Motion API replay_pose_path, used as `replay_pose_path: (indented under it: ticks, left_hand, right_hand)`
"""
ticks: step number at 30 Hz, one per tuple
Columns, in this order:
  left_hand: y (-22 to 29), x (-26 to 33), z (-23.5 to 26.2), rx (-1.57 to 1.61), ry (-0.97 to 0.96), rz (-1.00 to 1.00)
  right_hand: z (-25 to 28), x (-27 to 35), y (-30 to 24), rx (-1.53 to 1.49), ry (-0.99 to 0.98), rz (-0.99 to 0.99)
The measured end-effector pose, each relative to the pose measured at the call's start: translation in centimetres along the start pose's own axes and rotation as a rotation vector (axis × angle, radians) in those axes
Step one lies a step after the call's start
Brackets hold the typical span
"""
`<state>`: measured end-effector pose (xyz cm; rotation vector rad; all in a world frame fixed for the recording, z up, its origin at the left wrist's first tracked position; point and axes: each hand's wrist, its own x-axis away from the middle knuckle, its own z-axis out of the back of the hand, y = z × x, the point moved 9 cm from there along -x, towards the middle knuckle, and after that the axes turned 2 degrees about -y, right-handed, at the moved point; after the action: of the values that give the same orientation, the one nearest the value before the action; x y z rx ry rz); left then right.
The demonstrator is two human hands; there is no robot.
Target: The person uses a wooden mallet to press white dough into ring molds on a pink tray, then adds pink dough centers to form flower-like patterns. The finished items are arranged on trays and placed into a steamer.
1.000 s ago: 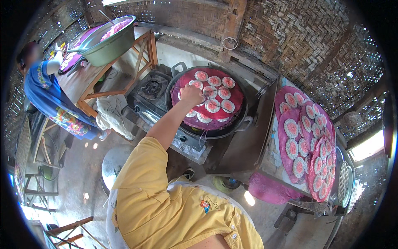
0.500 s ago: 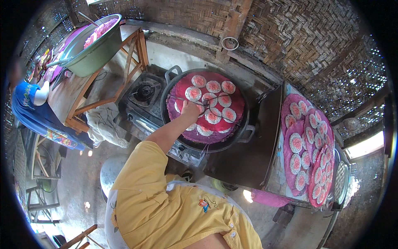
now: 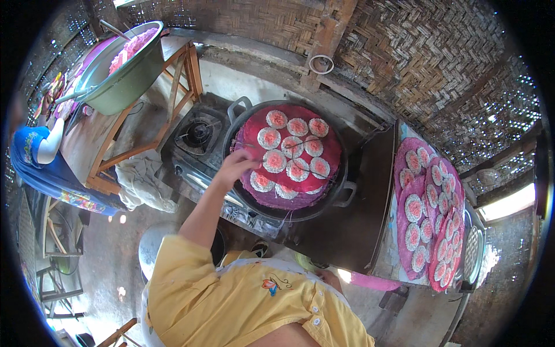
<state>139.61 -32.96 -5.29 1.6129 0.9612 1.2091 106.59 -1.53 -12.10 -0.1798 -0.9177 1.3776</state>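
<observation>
A large dark pot (image 3: 345, 195) stands on the stove, holding round layers lined with pink-red cloth (image 3: 263, 117). Several round white cakes with pink centres (image 3: 293, 147) rest on the top layer. Thin dark wires (image 3: 319, 140) cross over them. My left hand (image 3: 236, 166) hovers at the left side of the layer, near the cakes, its fingers spread with nothing visible in them. What looks like a small part of my right hand (image 3: 332, 280) shows below the shirt hem; its fingers are hidden.
Left of the pot is a bare burner (image 3: 200, 132). A green tub of pink mixture (image 3: 124, 84) stands on a wooden table (image 3: 104, 144), with a person in blue (image 3: 43, 156) beside it. More cakes on pink cloth (image 3: 413, 207) lie at right. A woven wall (image 3: 428, 69) rises behind.
My left hand has let go of the wires at the middle of the layer and moved left to its edge. The cakes stay in place on the pot.
</observation>
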Motion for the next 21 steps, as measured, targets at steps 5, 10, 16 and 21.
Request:
replay_pose_path:
  ticks: [5,10,16,21]
  left_hand:
    - [0.5,7.2,8.8,0.238,0.333,-0.286]
    - [-4.1,11.3,14.8,0.137,0.561,-0.085]
    - [-9.5,13.2,16.5,-0.241,0.462,0.244]
    - [-11.0,13.5,16.8,-0.244,0.411,0.282]
  right_hand:
    - [4.5,-8.6,-11.5,-0.006,0.096,0.302]
    - [11.6,-20.1,-20.8,0.102,0.426,0.585]
    - [11.3,-33.8,-24.2,0.470,0.411,0.454]
    - [9.3,-37.0,-24.5,0.805,0.321,0.255]
